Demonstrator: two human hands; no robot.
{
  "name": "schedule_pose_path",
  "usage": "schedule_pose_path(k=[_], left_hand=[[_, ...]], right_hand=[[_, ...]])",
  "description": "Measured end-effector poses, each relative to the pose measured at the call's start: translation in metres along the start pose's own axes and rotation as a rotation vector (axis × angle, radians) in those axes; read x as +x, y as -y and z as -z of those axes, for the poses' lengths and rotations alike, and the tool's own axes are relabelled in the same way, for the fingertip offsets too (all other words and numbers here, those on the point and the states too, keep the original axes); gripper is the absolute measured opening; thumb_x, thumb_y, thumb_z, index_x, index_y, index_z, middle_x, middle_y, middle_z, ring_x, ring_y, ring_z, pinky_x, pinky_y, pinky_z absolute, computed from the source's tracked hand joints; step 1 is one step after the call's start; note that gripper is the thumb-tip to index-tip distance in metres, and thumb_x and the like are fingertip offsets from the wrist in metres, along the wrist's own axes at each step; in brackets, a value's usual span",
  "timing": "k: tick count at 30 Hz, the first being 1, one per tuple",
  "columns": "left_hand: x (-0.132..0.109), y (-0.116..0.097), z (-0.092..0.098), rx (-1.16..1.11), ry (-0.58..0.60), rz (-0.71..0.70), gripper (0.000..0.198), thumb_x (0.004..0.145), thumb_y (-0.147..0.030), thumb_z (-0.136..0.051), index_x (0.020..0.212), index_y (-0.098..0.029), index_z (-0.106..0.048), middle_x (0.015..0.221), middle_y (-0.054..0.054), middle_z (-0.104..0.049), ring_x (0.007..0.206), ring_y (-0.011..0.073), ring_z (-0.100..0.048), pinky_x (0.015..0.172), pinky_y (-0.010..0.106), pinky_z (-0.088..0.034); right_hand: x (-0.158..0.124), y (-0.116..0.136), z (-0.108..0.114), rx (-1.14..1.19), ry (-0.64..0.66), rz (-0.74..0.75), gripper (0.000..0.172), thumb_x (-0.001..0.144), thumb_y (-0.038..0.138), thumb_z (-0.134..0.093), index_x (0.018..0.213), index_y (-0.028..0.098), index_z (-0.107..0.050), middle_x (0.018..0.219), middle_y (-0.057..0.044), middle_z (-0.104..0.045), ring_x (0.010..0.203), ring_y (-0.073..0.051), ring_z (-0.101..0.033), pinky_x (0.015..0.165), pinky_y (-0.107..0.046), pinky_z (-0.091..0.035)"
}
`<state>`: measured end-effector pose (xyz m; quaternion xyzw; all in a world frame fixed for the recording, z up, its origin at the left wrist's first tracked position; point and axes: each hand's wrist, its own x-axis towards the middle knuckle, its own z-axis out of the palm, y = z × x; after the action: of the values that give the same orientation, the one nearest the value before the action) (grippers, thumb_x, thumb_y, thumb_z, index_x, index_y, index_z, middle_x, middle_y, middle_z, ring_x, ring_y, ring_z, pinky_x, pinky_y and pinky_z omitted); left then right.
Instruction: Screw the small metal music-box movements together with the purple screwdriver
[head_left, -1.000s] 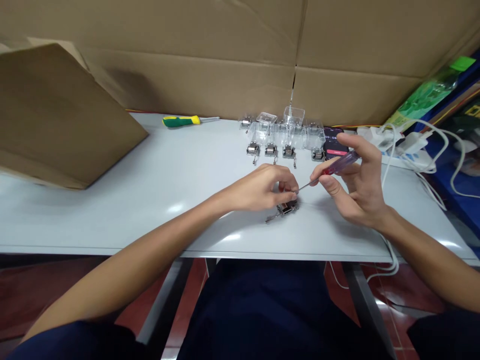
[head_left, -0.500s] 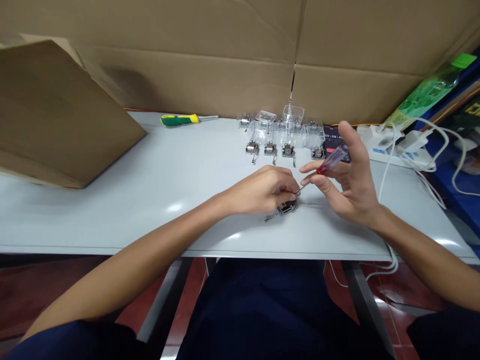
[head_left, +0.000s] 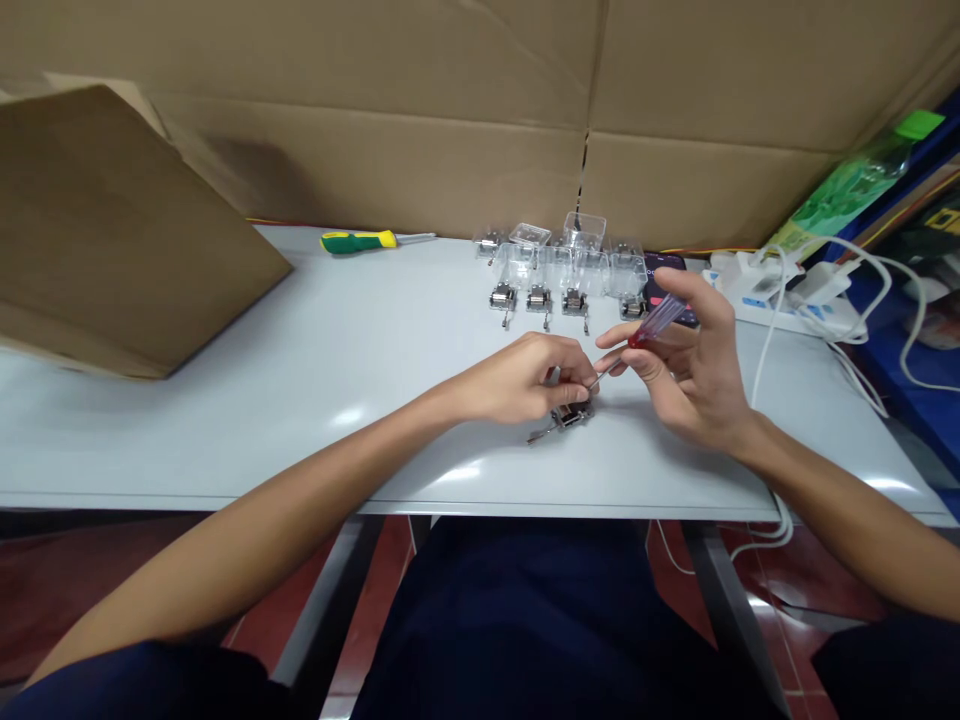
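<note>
My left hand (head_left: pixel 536 378) pinches a small hand-crank music box movement (head_left: pixel 574 414) against the table, and its fingers cover the upper part. The crank of the movement points down to the left. My right hand (head_left: pixel 694 365) is closed around a screwdriver (head_left: pixel 658 322) with a clear handle that is red at its lower end. Its index finger bends over the top of the handle. The thin shaft slants down left to my left fingertips, where the tip is hidden, so I cannot tell what it touches.
Behind my hands stand several more music box movements (head_left: pixel 538 298) and clear plastic cases (head_left: pixel 559 268). A phone (head_left: pixel 667 262), a power strip (head_left: pixel 806 308) with white cables and a bottle (head_left: pixel 855 190) are on the right. A green-yellow screwdriver (head_left: pixel 358 241) and cardboard box (head_left: pixel 135 240) are left.
My right index finger has come down and bent over the top of the screwdriver handle. My left hand and the music box movement have stayed nearly still.
</note>
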<state>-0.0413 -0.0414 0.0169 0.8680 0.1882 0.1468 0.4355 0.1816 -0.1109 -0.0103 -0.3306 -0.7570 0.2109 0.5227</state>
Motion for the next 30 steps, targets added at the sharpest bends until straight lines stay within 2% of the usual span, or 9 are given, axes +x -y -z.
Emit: schedule_pose_path(k=[6,13,21,24,27,30], left_hand=[[0.0007,0.0026,-0.0008,0.026,0.011,-0.011,0.011,0.093,-0.019,-0.061,0.089,-0.014,-0.070,0.094,0.006,-0.069,0.081,0.0136,-0.061,0.072,0.028,-0.046],[0.0009,0.0035,0.0021,0.112,0.017,-0.052,0.014,0.093,-0.019,-0.061,0.095,-0.014,-0.074,0.091,0.005,-0.068,0.077,0.0124,-0.059,0.071,0.026,-0.045],[0.0009,0.0056,0.0042,0.175,0.056,-0.087,0.022,0.095,-0.016,-0.056,0.106,-0.014,-0.075,0.097,0.006,-0.070,0.082,0.0139,-0.063,0.074,0.027,-0.048],[0.0014,0.0068,0.0048,0.195,0.072,-0.096,0.022,0.094,-0.014,-0.054,0.103,-0.015,-0.075,0.095,0.006,-0.069,0.081,0.0138,-0.063,0.074,0.026,-0.048],[0.0017,0.0079,0.0052,0.207,0.068,-0.099,0.023,0.094,-0.013,-0.054,0.104,-0.015,-0.074,0.095,0.006,-0.069,0.081,0.0138,-0.063,0.073,0.026,-0.047],[0.0016,0.0092,0.0055,0.219,0.075,-0.100,0.023,0.093,-0.013,-0.055,0.104,-0.016,-0.075,0.095,0.006,-0.069,0.080,0.0139,-0.063,0.073,0.026,-0.047]], right_hand=[[-0.0029,-0.0039,-0.0007,-0.022,0.014,0.026,0.069,0.101,0.026,-0.063,0.158,0.041,-0.026,0.133,-0.006,-0.068,0.100,-0.021,-0.077,0.086,-0.044,-0.070],[-0.0020,-0.0025,-0.0015,-0.038,0.037,0.070,0.073,0.100,0.017,-0.061,0.159,0.041,-0.026,0.155,-0.008,-0.056,0.110,-0.021,-0.075,0.085,-0.041,-0.070],[-0.0007,-0.0006,0.0024,-0.091,0.070,0.069,0.071,0.100,0.017,-0.060,0.159,0.039,-0.027,0.132,-0.007,-0.069,0.095,-0.020,-0.076,0.085,-0.043,-0.069],[-0.0008,0.0005,0.0025,-0.086,0.079,0.072,0.072,0.099,0.015,-0.060,0.159,0.038,-0.028,0.135,-0.007,-0.067,0.089,-0.018,-0.075,0.084,-0.043,-0.069],[-0.0009,0.0022,0.0017,-0.096,0.082,0.068,0.072,0.099,0.014,-0.060,0.159,0.038,-0.028,0.142,-0.008,-0.063,0.091,-0.017,-0.075,0.086,-0.042,-0.069],[-0.0010,0.0036,0.0012,-0.113,0.090,0.074,0.071,0.100,0.015,-0.058,0.159,0.039,-0.028,0.140,-0.007,-0.063,0.092,-0.017,-0.075,0.087,-0.041,-0.069]])
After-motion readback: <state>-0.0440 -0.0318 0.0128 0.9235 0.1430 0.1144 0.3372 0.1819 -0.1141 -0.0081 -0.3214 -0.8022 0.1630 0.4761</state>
